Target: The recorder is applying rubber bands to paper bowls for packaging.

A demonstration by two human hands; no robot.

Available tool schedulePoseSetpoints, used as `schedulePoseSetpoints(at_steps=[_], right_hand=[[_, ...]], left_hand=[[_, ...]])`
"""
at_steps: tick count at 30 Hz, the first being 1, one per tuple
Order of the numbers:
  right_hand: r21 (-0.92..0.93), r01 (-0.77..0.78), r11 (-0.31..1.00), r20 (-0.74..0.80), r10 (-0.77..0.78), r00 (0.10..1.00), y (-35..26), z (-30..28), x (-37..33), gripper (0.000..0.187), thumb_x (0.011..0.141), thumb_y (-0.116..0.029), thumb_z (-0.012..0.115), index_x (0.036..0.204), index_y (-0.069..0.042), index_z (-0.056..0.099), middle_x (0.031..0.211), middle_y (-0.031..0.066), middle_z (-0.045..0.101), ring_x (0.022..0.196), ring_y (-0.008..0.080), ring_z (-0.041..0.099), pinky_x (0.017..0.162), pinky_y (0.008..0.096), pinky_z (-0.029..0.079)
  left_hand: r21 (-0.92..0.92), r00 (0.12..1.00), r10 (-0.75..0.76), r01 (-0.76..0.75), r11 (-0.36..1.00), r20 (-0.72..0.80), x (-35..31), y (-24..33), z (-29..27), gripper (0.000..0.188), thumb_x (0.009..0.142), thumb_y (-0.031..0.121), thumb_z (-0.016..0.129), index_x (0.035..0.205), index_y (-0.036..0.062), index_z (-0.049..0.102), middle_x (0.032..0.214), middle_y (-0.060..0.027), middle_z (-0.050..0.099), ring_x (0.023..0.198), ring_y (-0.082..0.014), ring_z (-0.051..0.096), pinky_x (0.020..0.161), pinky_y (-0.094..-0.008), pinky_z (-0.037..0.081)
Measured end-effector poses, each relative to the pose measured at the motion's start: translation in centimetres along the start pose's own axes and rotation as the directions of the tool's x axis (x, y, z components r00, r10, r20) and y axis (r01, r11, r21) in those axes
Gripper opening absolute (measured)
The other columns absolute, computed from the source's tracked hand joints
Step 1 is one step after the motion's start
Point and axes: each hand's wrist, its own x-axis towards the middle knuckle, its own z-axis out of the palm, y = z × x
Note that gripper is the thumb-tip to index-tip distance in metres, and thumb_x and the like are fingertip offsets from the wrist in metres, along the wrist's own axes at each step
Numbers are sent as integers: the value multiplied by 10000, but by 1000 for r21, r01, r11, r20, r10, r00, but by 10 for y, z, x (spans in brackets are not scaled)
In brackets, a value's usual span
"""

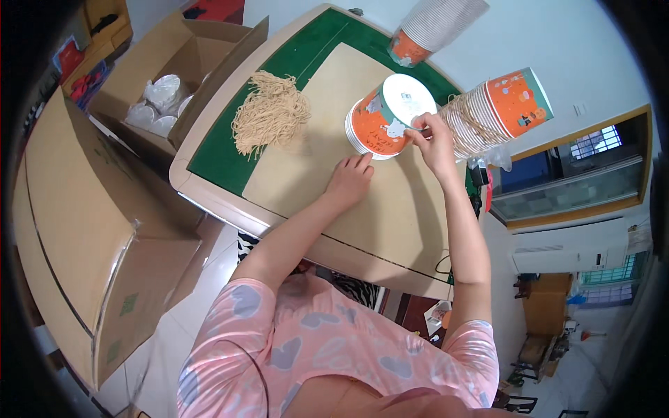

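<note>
A short nested stack of orange paper buckets (pixel 377 132) with a green band and white printed figures stands upside down, its round white base (pixel 408 97) facing up. Close to the upper edge of the top bucket, on its right side, my right hand (pixel 433 143) is closed in a pinch. Whatever lies between those fingertips is too small to make out. My left hand (pixel 350 182) rests on the board with fingers apart, their tips at the lower rims of the stack. To the left lies a loose heap of tan cords (pixel 268 115).
Right of my right hand, a taller bucket stack (pixel 512 101) has tan cords draped along it. Another stack (pixel 421 42) stands at the far edge. A tan board (pixel 293 181) covers part of the green tabletop (pixel 216 150). Open cardboard boxes (pixel 150 279) stand at the left.
</note>
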Motion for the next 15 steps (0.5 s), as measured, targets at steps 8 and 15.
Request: schedulePoseSetpoints(at_steps=[8,15], right_hand=[[-39,-24,999,99,28,995,9,-10,5,184,810,-43,695,818,-15,512,780,20,533,632,92,574,535,227,481],[211,-142,967,-104,167,980,17,-43,8,170,777,-72,720,865,-24,583,762,9,547,629,89,572,556,228,465]], left_hand=[[56,999,33,-32,998,-21,2,2,-5,115,777,139,545,860,67,576,1214,-99,512,1035,-248,511,869,-396,418],[12,997,37,-37,999,-64,2,2,4,91,761,123,548,823,58,563,1189,-100,505,1001,-253,522,843,-399,430]])
